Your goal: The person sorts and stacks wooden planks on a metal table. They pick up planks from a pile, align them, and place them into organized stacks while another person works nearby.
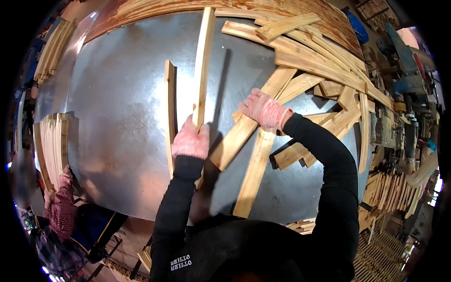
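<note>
My left hand (pixel 191 139), in a pink-and-white knit glove, is closed around a long wooden slat (pixel 203 61). The slat points away from me, raised off the metal tabletop and casting a shadow to its right. My right hand (pixel 264 110), gloved alike, lies over a slanting board (pixel 239 141) at the left side of the loose heap. Its fingers are curled at that board; their tips are partly hidden. A narrow slat (pixel 169 117) lies alone to the left of my left hand. Another board (pixel 254 174) runs toward me from below my right hand.
Loose boards (pixel 324 61) lie crisscrossed across the far right of the metal table (pixel 122 94). At the left edge a co-worker's gloved hands (pixel 63 181) touch an upright row of slats (pixel 55 141). Machinery (pixel 406 103) and stacked wood (pixel 392 192) stand beyond the right edge.
</note>
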A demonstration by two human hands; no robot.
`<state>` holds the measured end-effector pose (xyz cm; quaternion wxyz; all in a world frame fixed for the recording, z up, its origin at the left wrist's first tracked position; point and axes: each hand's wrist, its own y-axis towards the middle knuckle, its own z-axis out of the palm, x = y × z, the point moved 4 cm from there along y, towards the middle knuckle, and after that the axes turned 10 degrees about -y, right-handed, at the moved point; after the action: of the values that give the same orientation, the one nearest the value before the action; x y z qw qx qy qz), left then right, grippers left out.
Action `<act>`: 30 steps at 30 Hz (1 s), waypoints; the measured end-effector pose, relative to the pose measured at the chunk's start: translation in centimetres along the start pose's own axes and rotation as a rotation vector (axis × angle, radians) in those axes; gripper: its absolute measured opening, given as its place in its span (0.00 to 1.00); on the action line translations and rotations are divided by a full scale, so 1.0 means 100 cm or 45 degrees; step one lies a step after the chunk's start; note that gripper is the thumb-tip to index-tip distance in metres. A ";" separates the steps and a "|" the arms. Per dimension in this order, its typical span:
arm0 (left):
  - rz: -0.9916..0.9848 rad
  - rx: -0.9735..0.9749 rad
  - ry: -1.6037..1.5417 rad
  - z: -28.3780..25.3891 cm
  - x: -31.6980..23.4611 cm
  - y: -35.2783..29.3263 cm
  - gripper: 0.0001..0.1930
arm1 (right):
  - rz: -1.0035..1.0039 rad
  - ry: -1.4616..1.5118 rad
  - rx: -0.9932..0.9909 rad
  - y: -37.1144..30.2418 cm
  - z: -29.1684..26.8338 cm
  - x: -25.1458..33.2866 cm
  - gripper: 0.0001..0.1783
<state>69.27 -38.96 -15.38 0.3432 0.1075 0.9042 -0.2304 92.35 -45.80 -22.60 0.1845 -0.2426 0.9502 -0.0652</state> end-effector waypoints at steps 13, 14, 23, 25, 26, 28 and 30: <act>0.618 -0.840 0.164 -0.037 0.043 -0.056 0.46 | -0.178 0.324 -0.621 -0.037 -0.106 0.089 0.22; 0.408 -0.843 0.414 -0.056 0.057 -0.043 0.43 | -0.073 0.336 -0.633 -0.035 -0.115 0.084 0.23; -0.332 -0.055 -0.165 -0.048 0.257 -0.021 0.19 | 0.474 1.529 -0.394 -0.032 -0.117 0.002 0.26; -0.291 -0.162 -0.055 -0.078 0.306 -0.017 0.18 | 0.532 1.908 -0.084 -0.028 -0.147 0.007 0.26; -0.275 -0.168 -0.014 -0.101 0.313 -0.010 0.18 | 0.318 1.595 -0.126 -0.024 -0.146 0.009 0.22; -0.257 -0.194 0.172 -0.149 0.325 0.001 0.17 | -0.017 1.064 -0.136 -0.005 -0.152 0.022 0.16; -0.228 -0.241 0.292 -0.186 0.344 0.003 0.17 | -0.299 0.594 0.005 0.036 -0.178 0.045 0.12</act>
<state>33.24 -28.31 -26.25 0.2245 0.0193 0.9610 -0.1603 80.32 -44.22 -8.33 -0.0479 -0.3291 0.9323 -0.1420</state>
